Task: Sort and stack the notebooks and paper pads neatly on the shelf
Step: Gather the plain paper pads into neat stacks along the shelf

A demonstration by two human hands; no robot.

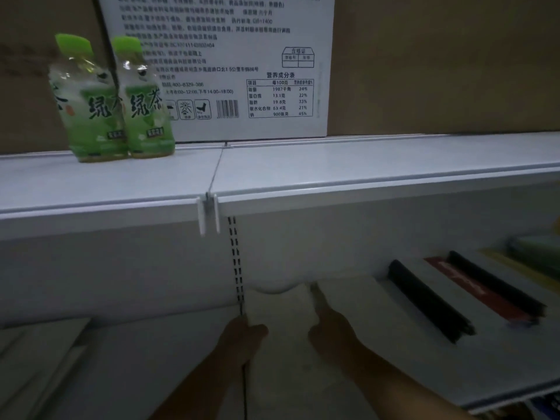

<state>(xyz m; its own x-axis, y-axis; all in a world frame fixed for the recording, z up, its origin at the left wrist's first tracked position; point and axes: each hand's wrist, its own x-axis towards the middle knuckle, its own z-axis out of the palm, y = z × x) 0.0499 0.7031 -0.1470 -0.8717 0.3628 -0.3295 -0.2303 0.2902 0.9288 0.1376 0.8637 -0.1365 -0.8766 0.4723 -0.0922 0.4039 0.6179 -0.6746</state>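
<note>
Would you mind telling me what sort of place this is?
Probably a shop or its stockroom: a slotted upright carries white shelves, the upper shelf holds green tea bottles before a printed food carton, and the lower shelf has black-spined notebooks and a white paper pad.

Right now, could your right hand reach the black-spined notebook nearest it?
Probably yes: nothing stands between the right hand and that black-spined notebook, though the hand now holds the white paper pad.

Carton (218, 68) top cropped, green item (536, 253) blurred (far right), pad (278, 310) edges indistinct
</note>
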